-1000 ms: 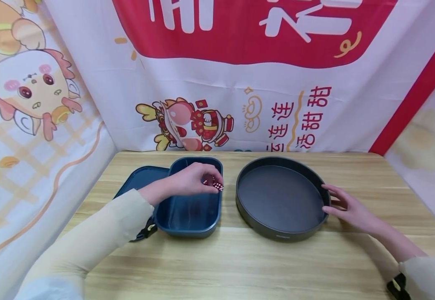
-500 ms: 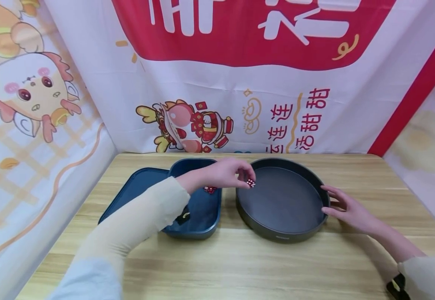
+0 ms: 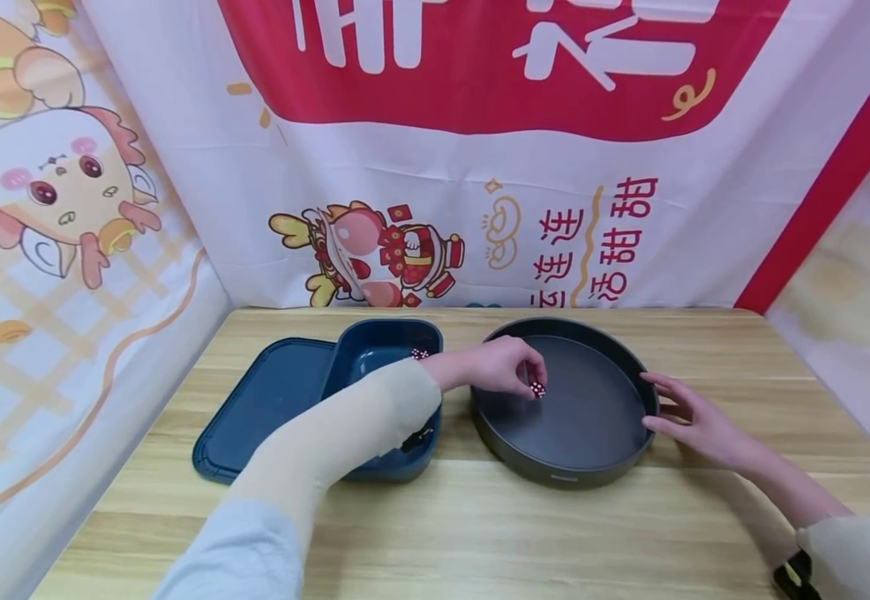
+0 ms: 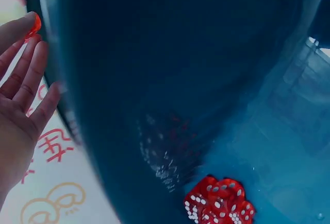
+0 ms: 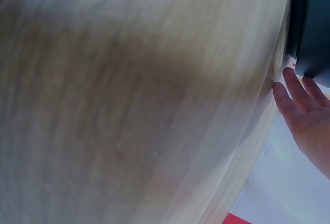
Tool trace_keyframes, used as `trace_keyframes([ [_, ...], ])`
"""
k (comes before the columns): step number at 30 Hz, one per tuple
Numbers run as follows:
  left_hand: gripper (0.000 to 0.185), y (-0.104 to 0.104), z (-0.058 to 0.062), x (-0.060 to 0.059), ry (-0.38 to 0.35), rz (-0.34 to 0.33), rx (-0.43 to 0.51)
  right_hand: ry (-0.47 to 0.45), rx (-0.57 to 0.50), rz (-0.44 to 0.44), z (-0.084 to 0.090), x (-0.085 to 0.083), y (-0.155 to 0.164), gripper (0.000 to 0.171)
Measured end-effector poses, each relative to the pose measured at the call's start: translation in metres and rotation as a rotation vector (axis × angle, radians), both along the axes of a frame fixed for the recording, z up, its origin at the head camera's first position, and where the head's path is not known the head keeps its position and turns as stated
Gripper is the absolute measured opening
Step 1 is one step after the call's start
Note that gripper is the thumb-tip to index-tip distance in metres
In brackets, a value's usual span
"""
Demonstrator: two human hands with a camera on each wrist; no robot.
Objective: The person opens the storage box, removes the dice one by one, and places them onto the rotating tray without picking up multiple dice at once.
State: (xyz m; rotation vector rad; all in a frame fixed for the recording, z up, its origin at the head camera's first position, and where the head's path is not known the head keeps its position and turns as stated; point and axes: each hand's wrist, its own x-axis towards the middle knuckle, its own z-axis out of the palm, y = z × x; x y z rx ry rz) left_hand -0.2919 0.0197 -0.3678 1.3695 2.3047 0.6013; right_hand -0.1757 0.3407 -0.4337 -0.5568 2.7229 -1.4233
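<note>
In the head view my left hand (image 3: 508,365) pinches a translucent red die (image 3: 537,389) with white dots, low over the left part of a round dark grey pan (image 3: 577,408). In the left wrist view the die (image 4: 34,26) shows between thumb and fingertips. My left forearm crosses a deep navy box (image 3: 386,333), covering part of it. Several more red dice (image 4: 219,201) lie together on the box's floor. My right hand (image 3: 705,421) holds the pan's right rim, thumb and index finger over the edge, other fingers outside.
Left of the box lies a flat navy lid (image 3: 270,400), partly hidden by the sleeve. All stands on a light wooden table (image 3: 525,542). Printed white cloth (image 3: 480,225) hangs behind and at both sides.
My left hand has moved right, from over the box to over the pan, carrying a die. The lid shows more now. My right hand and the pan have stayed put.
</note>
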Motion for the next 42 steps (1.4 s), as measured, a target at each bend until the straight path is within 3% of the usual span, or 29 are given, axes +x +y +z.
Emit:
trace_keyframes([
  [8, 0.012, 0.002, -0.011, -0.007, 0.060, 0.022, -0.025, -0.015, -0.001, 0.000, 0.000, 0.000, -0.002, 0.065],
  [20, 0.019, -0.002, -0.015, -0.008, 0.017, 0.063, -0.044, -0.008, -0.013, 0.006, -0.002, -0.001, -0.003, 0.064],
  [27, 0.024, -0.017, 0.003, -0.003, -0.056, 0.101, 0.073, 0.004, -0.028, 0.007, -0.003, -0.001, -0.003, 0.063],
  [33, 0.027, -0.038, 0.020, 0.005, -0.123, 0.175, 0.188, 0.025, -0.029, 0.004, -0.005, -0.001, -0.003, 0.063],
  [38, 0.028, -0.065, 0.030, 0.008, -0.113, 0.244, 0.259, 0.016, -0.024, 0.001, -0.005, -0.001, -0.002, 0.063],
  [42, 0.024, -0.092, 0.030, 0.006, -0.087, 0.283, 0.317, -0.009, -0.020, -0.001, -0.003, -0.001, 0.000, 0.064],
])
